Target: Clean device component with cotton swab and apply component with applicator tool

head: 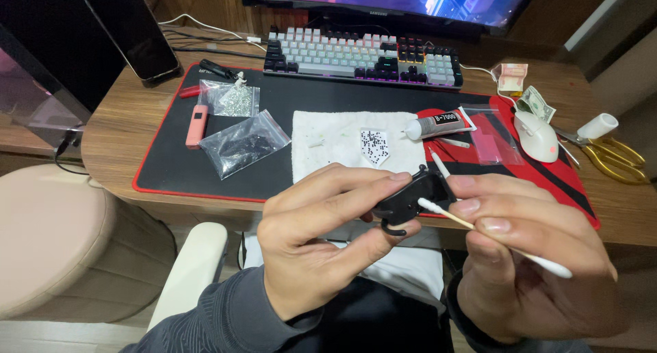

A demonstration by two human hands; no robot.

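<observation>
Left hand (311,247) closed round small black plastic part (413,199), thumb under, fingers over top, pinched at its left end so the right end stays exposed. Held in the air in front of the tabletop (130,113) edge, above the lap, not resting on anything.

Right hand (527,257) closed on cotton swab (479,231), pen-style grip between thumb and first fingers. One swab tip touching the black part's near face; other tip sticking out lower right past the fingers. Angle looks chosen for fine control at the tip.

Both hands close together, almost touching, likely to steady swab against part.

Rest of layout, on black red-edged desk mat (171,168):
- White cloth (328,148) centre, just behind the hands, carrying a small white shield-shaped piece dotted with black specks (374,146). Probably a soft non-roll surface for small bits.
- Glue tube (441,125) lying at the cloth's right edge, nozzle toward the cloth, within easy reach.
- Two clear zip bags left of the cloth: one with dark bits (243,144), one with pale glittery bits (234,100). Both look sealed, contents kept apart.
- Pink pen-like tool (197,126) beside the bags.
- White mouse (536,135) pushed right, gold-handled scissors (616,158) further right on bare wood.
- Keyboard (363,55) at the back under the monitor, well clear of the work.
- Phone (130,28) propped at the back left.
</observation>
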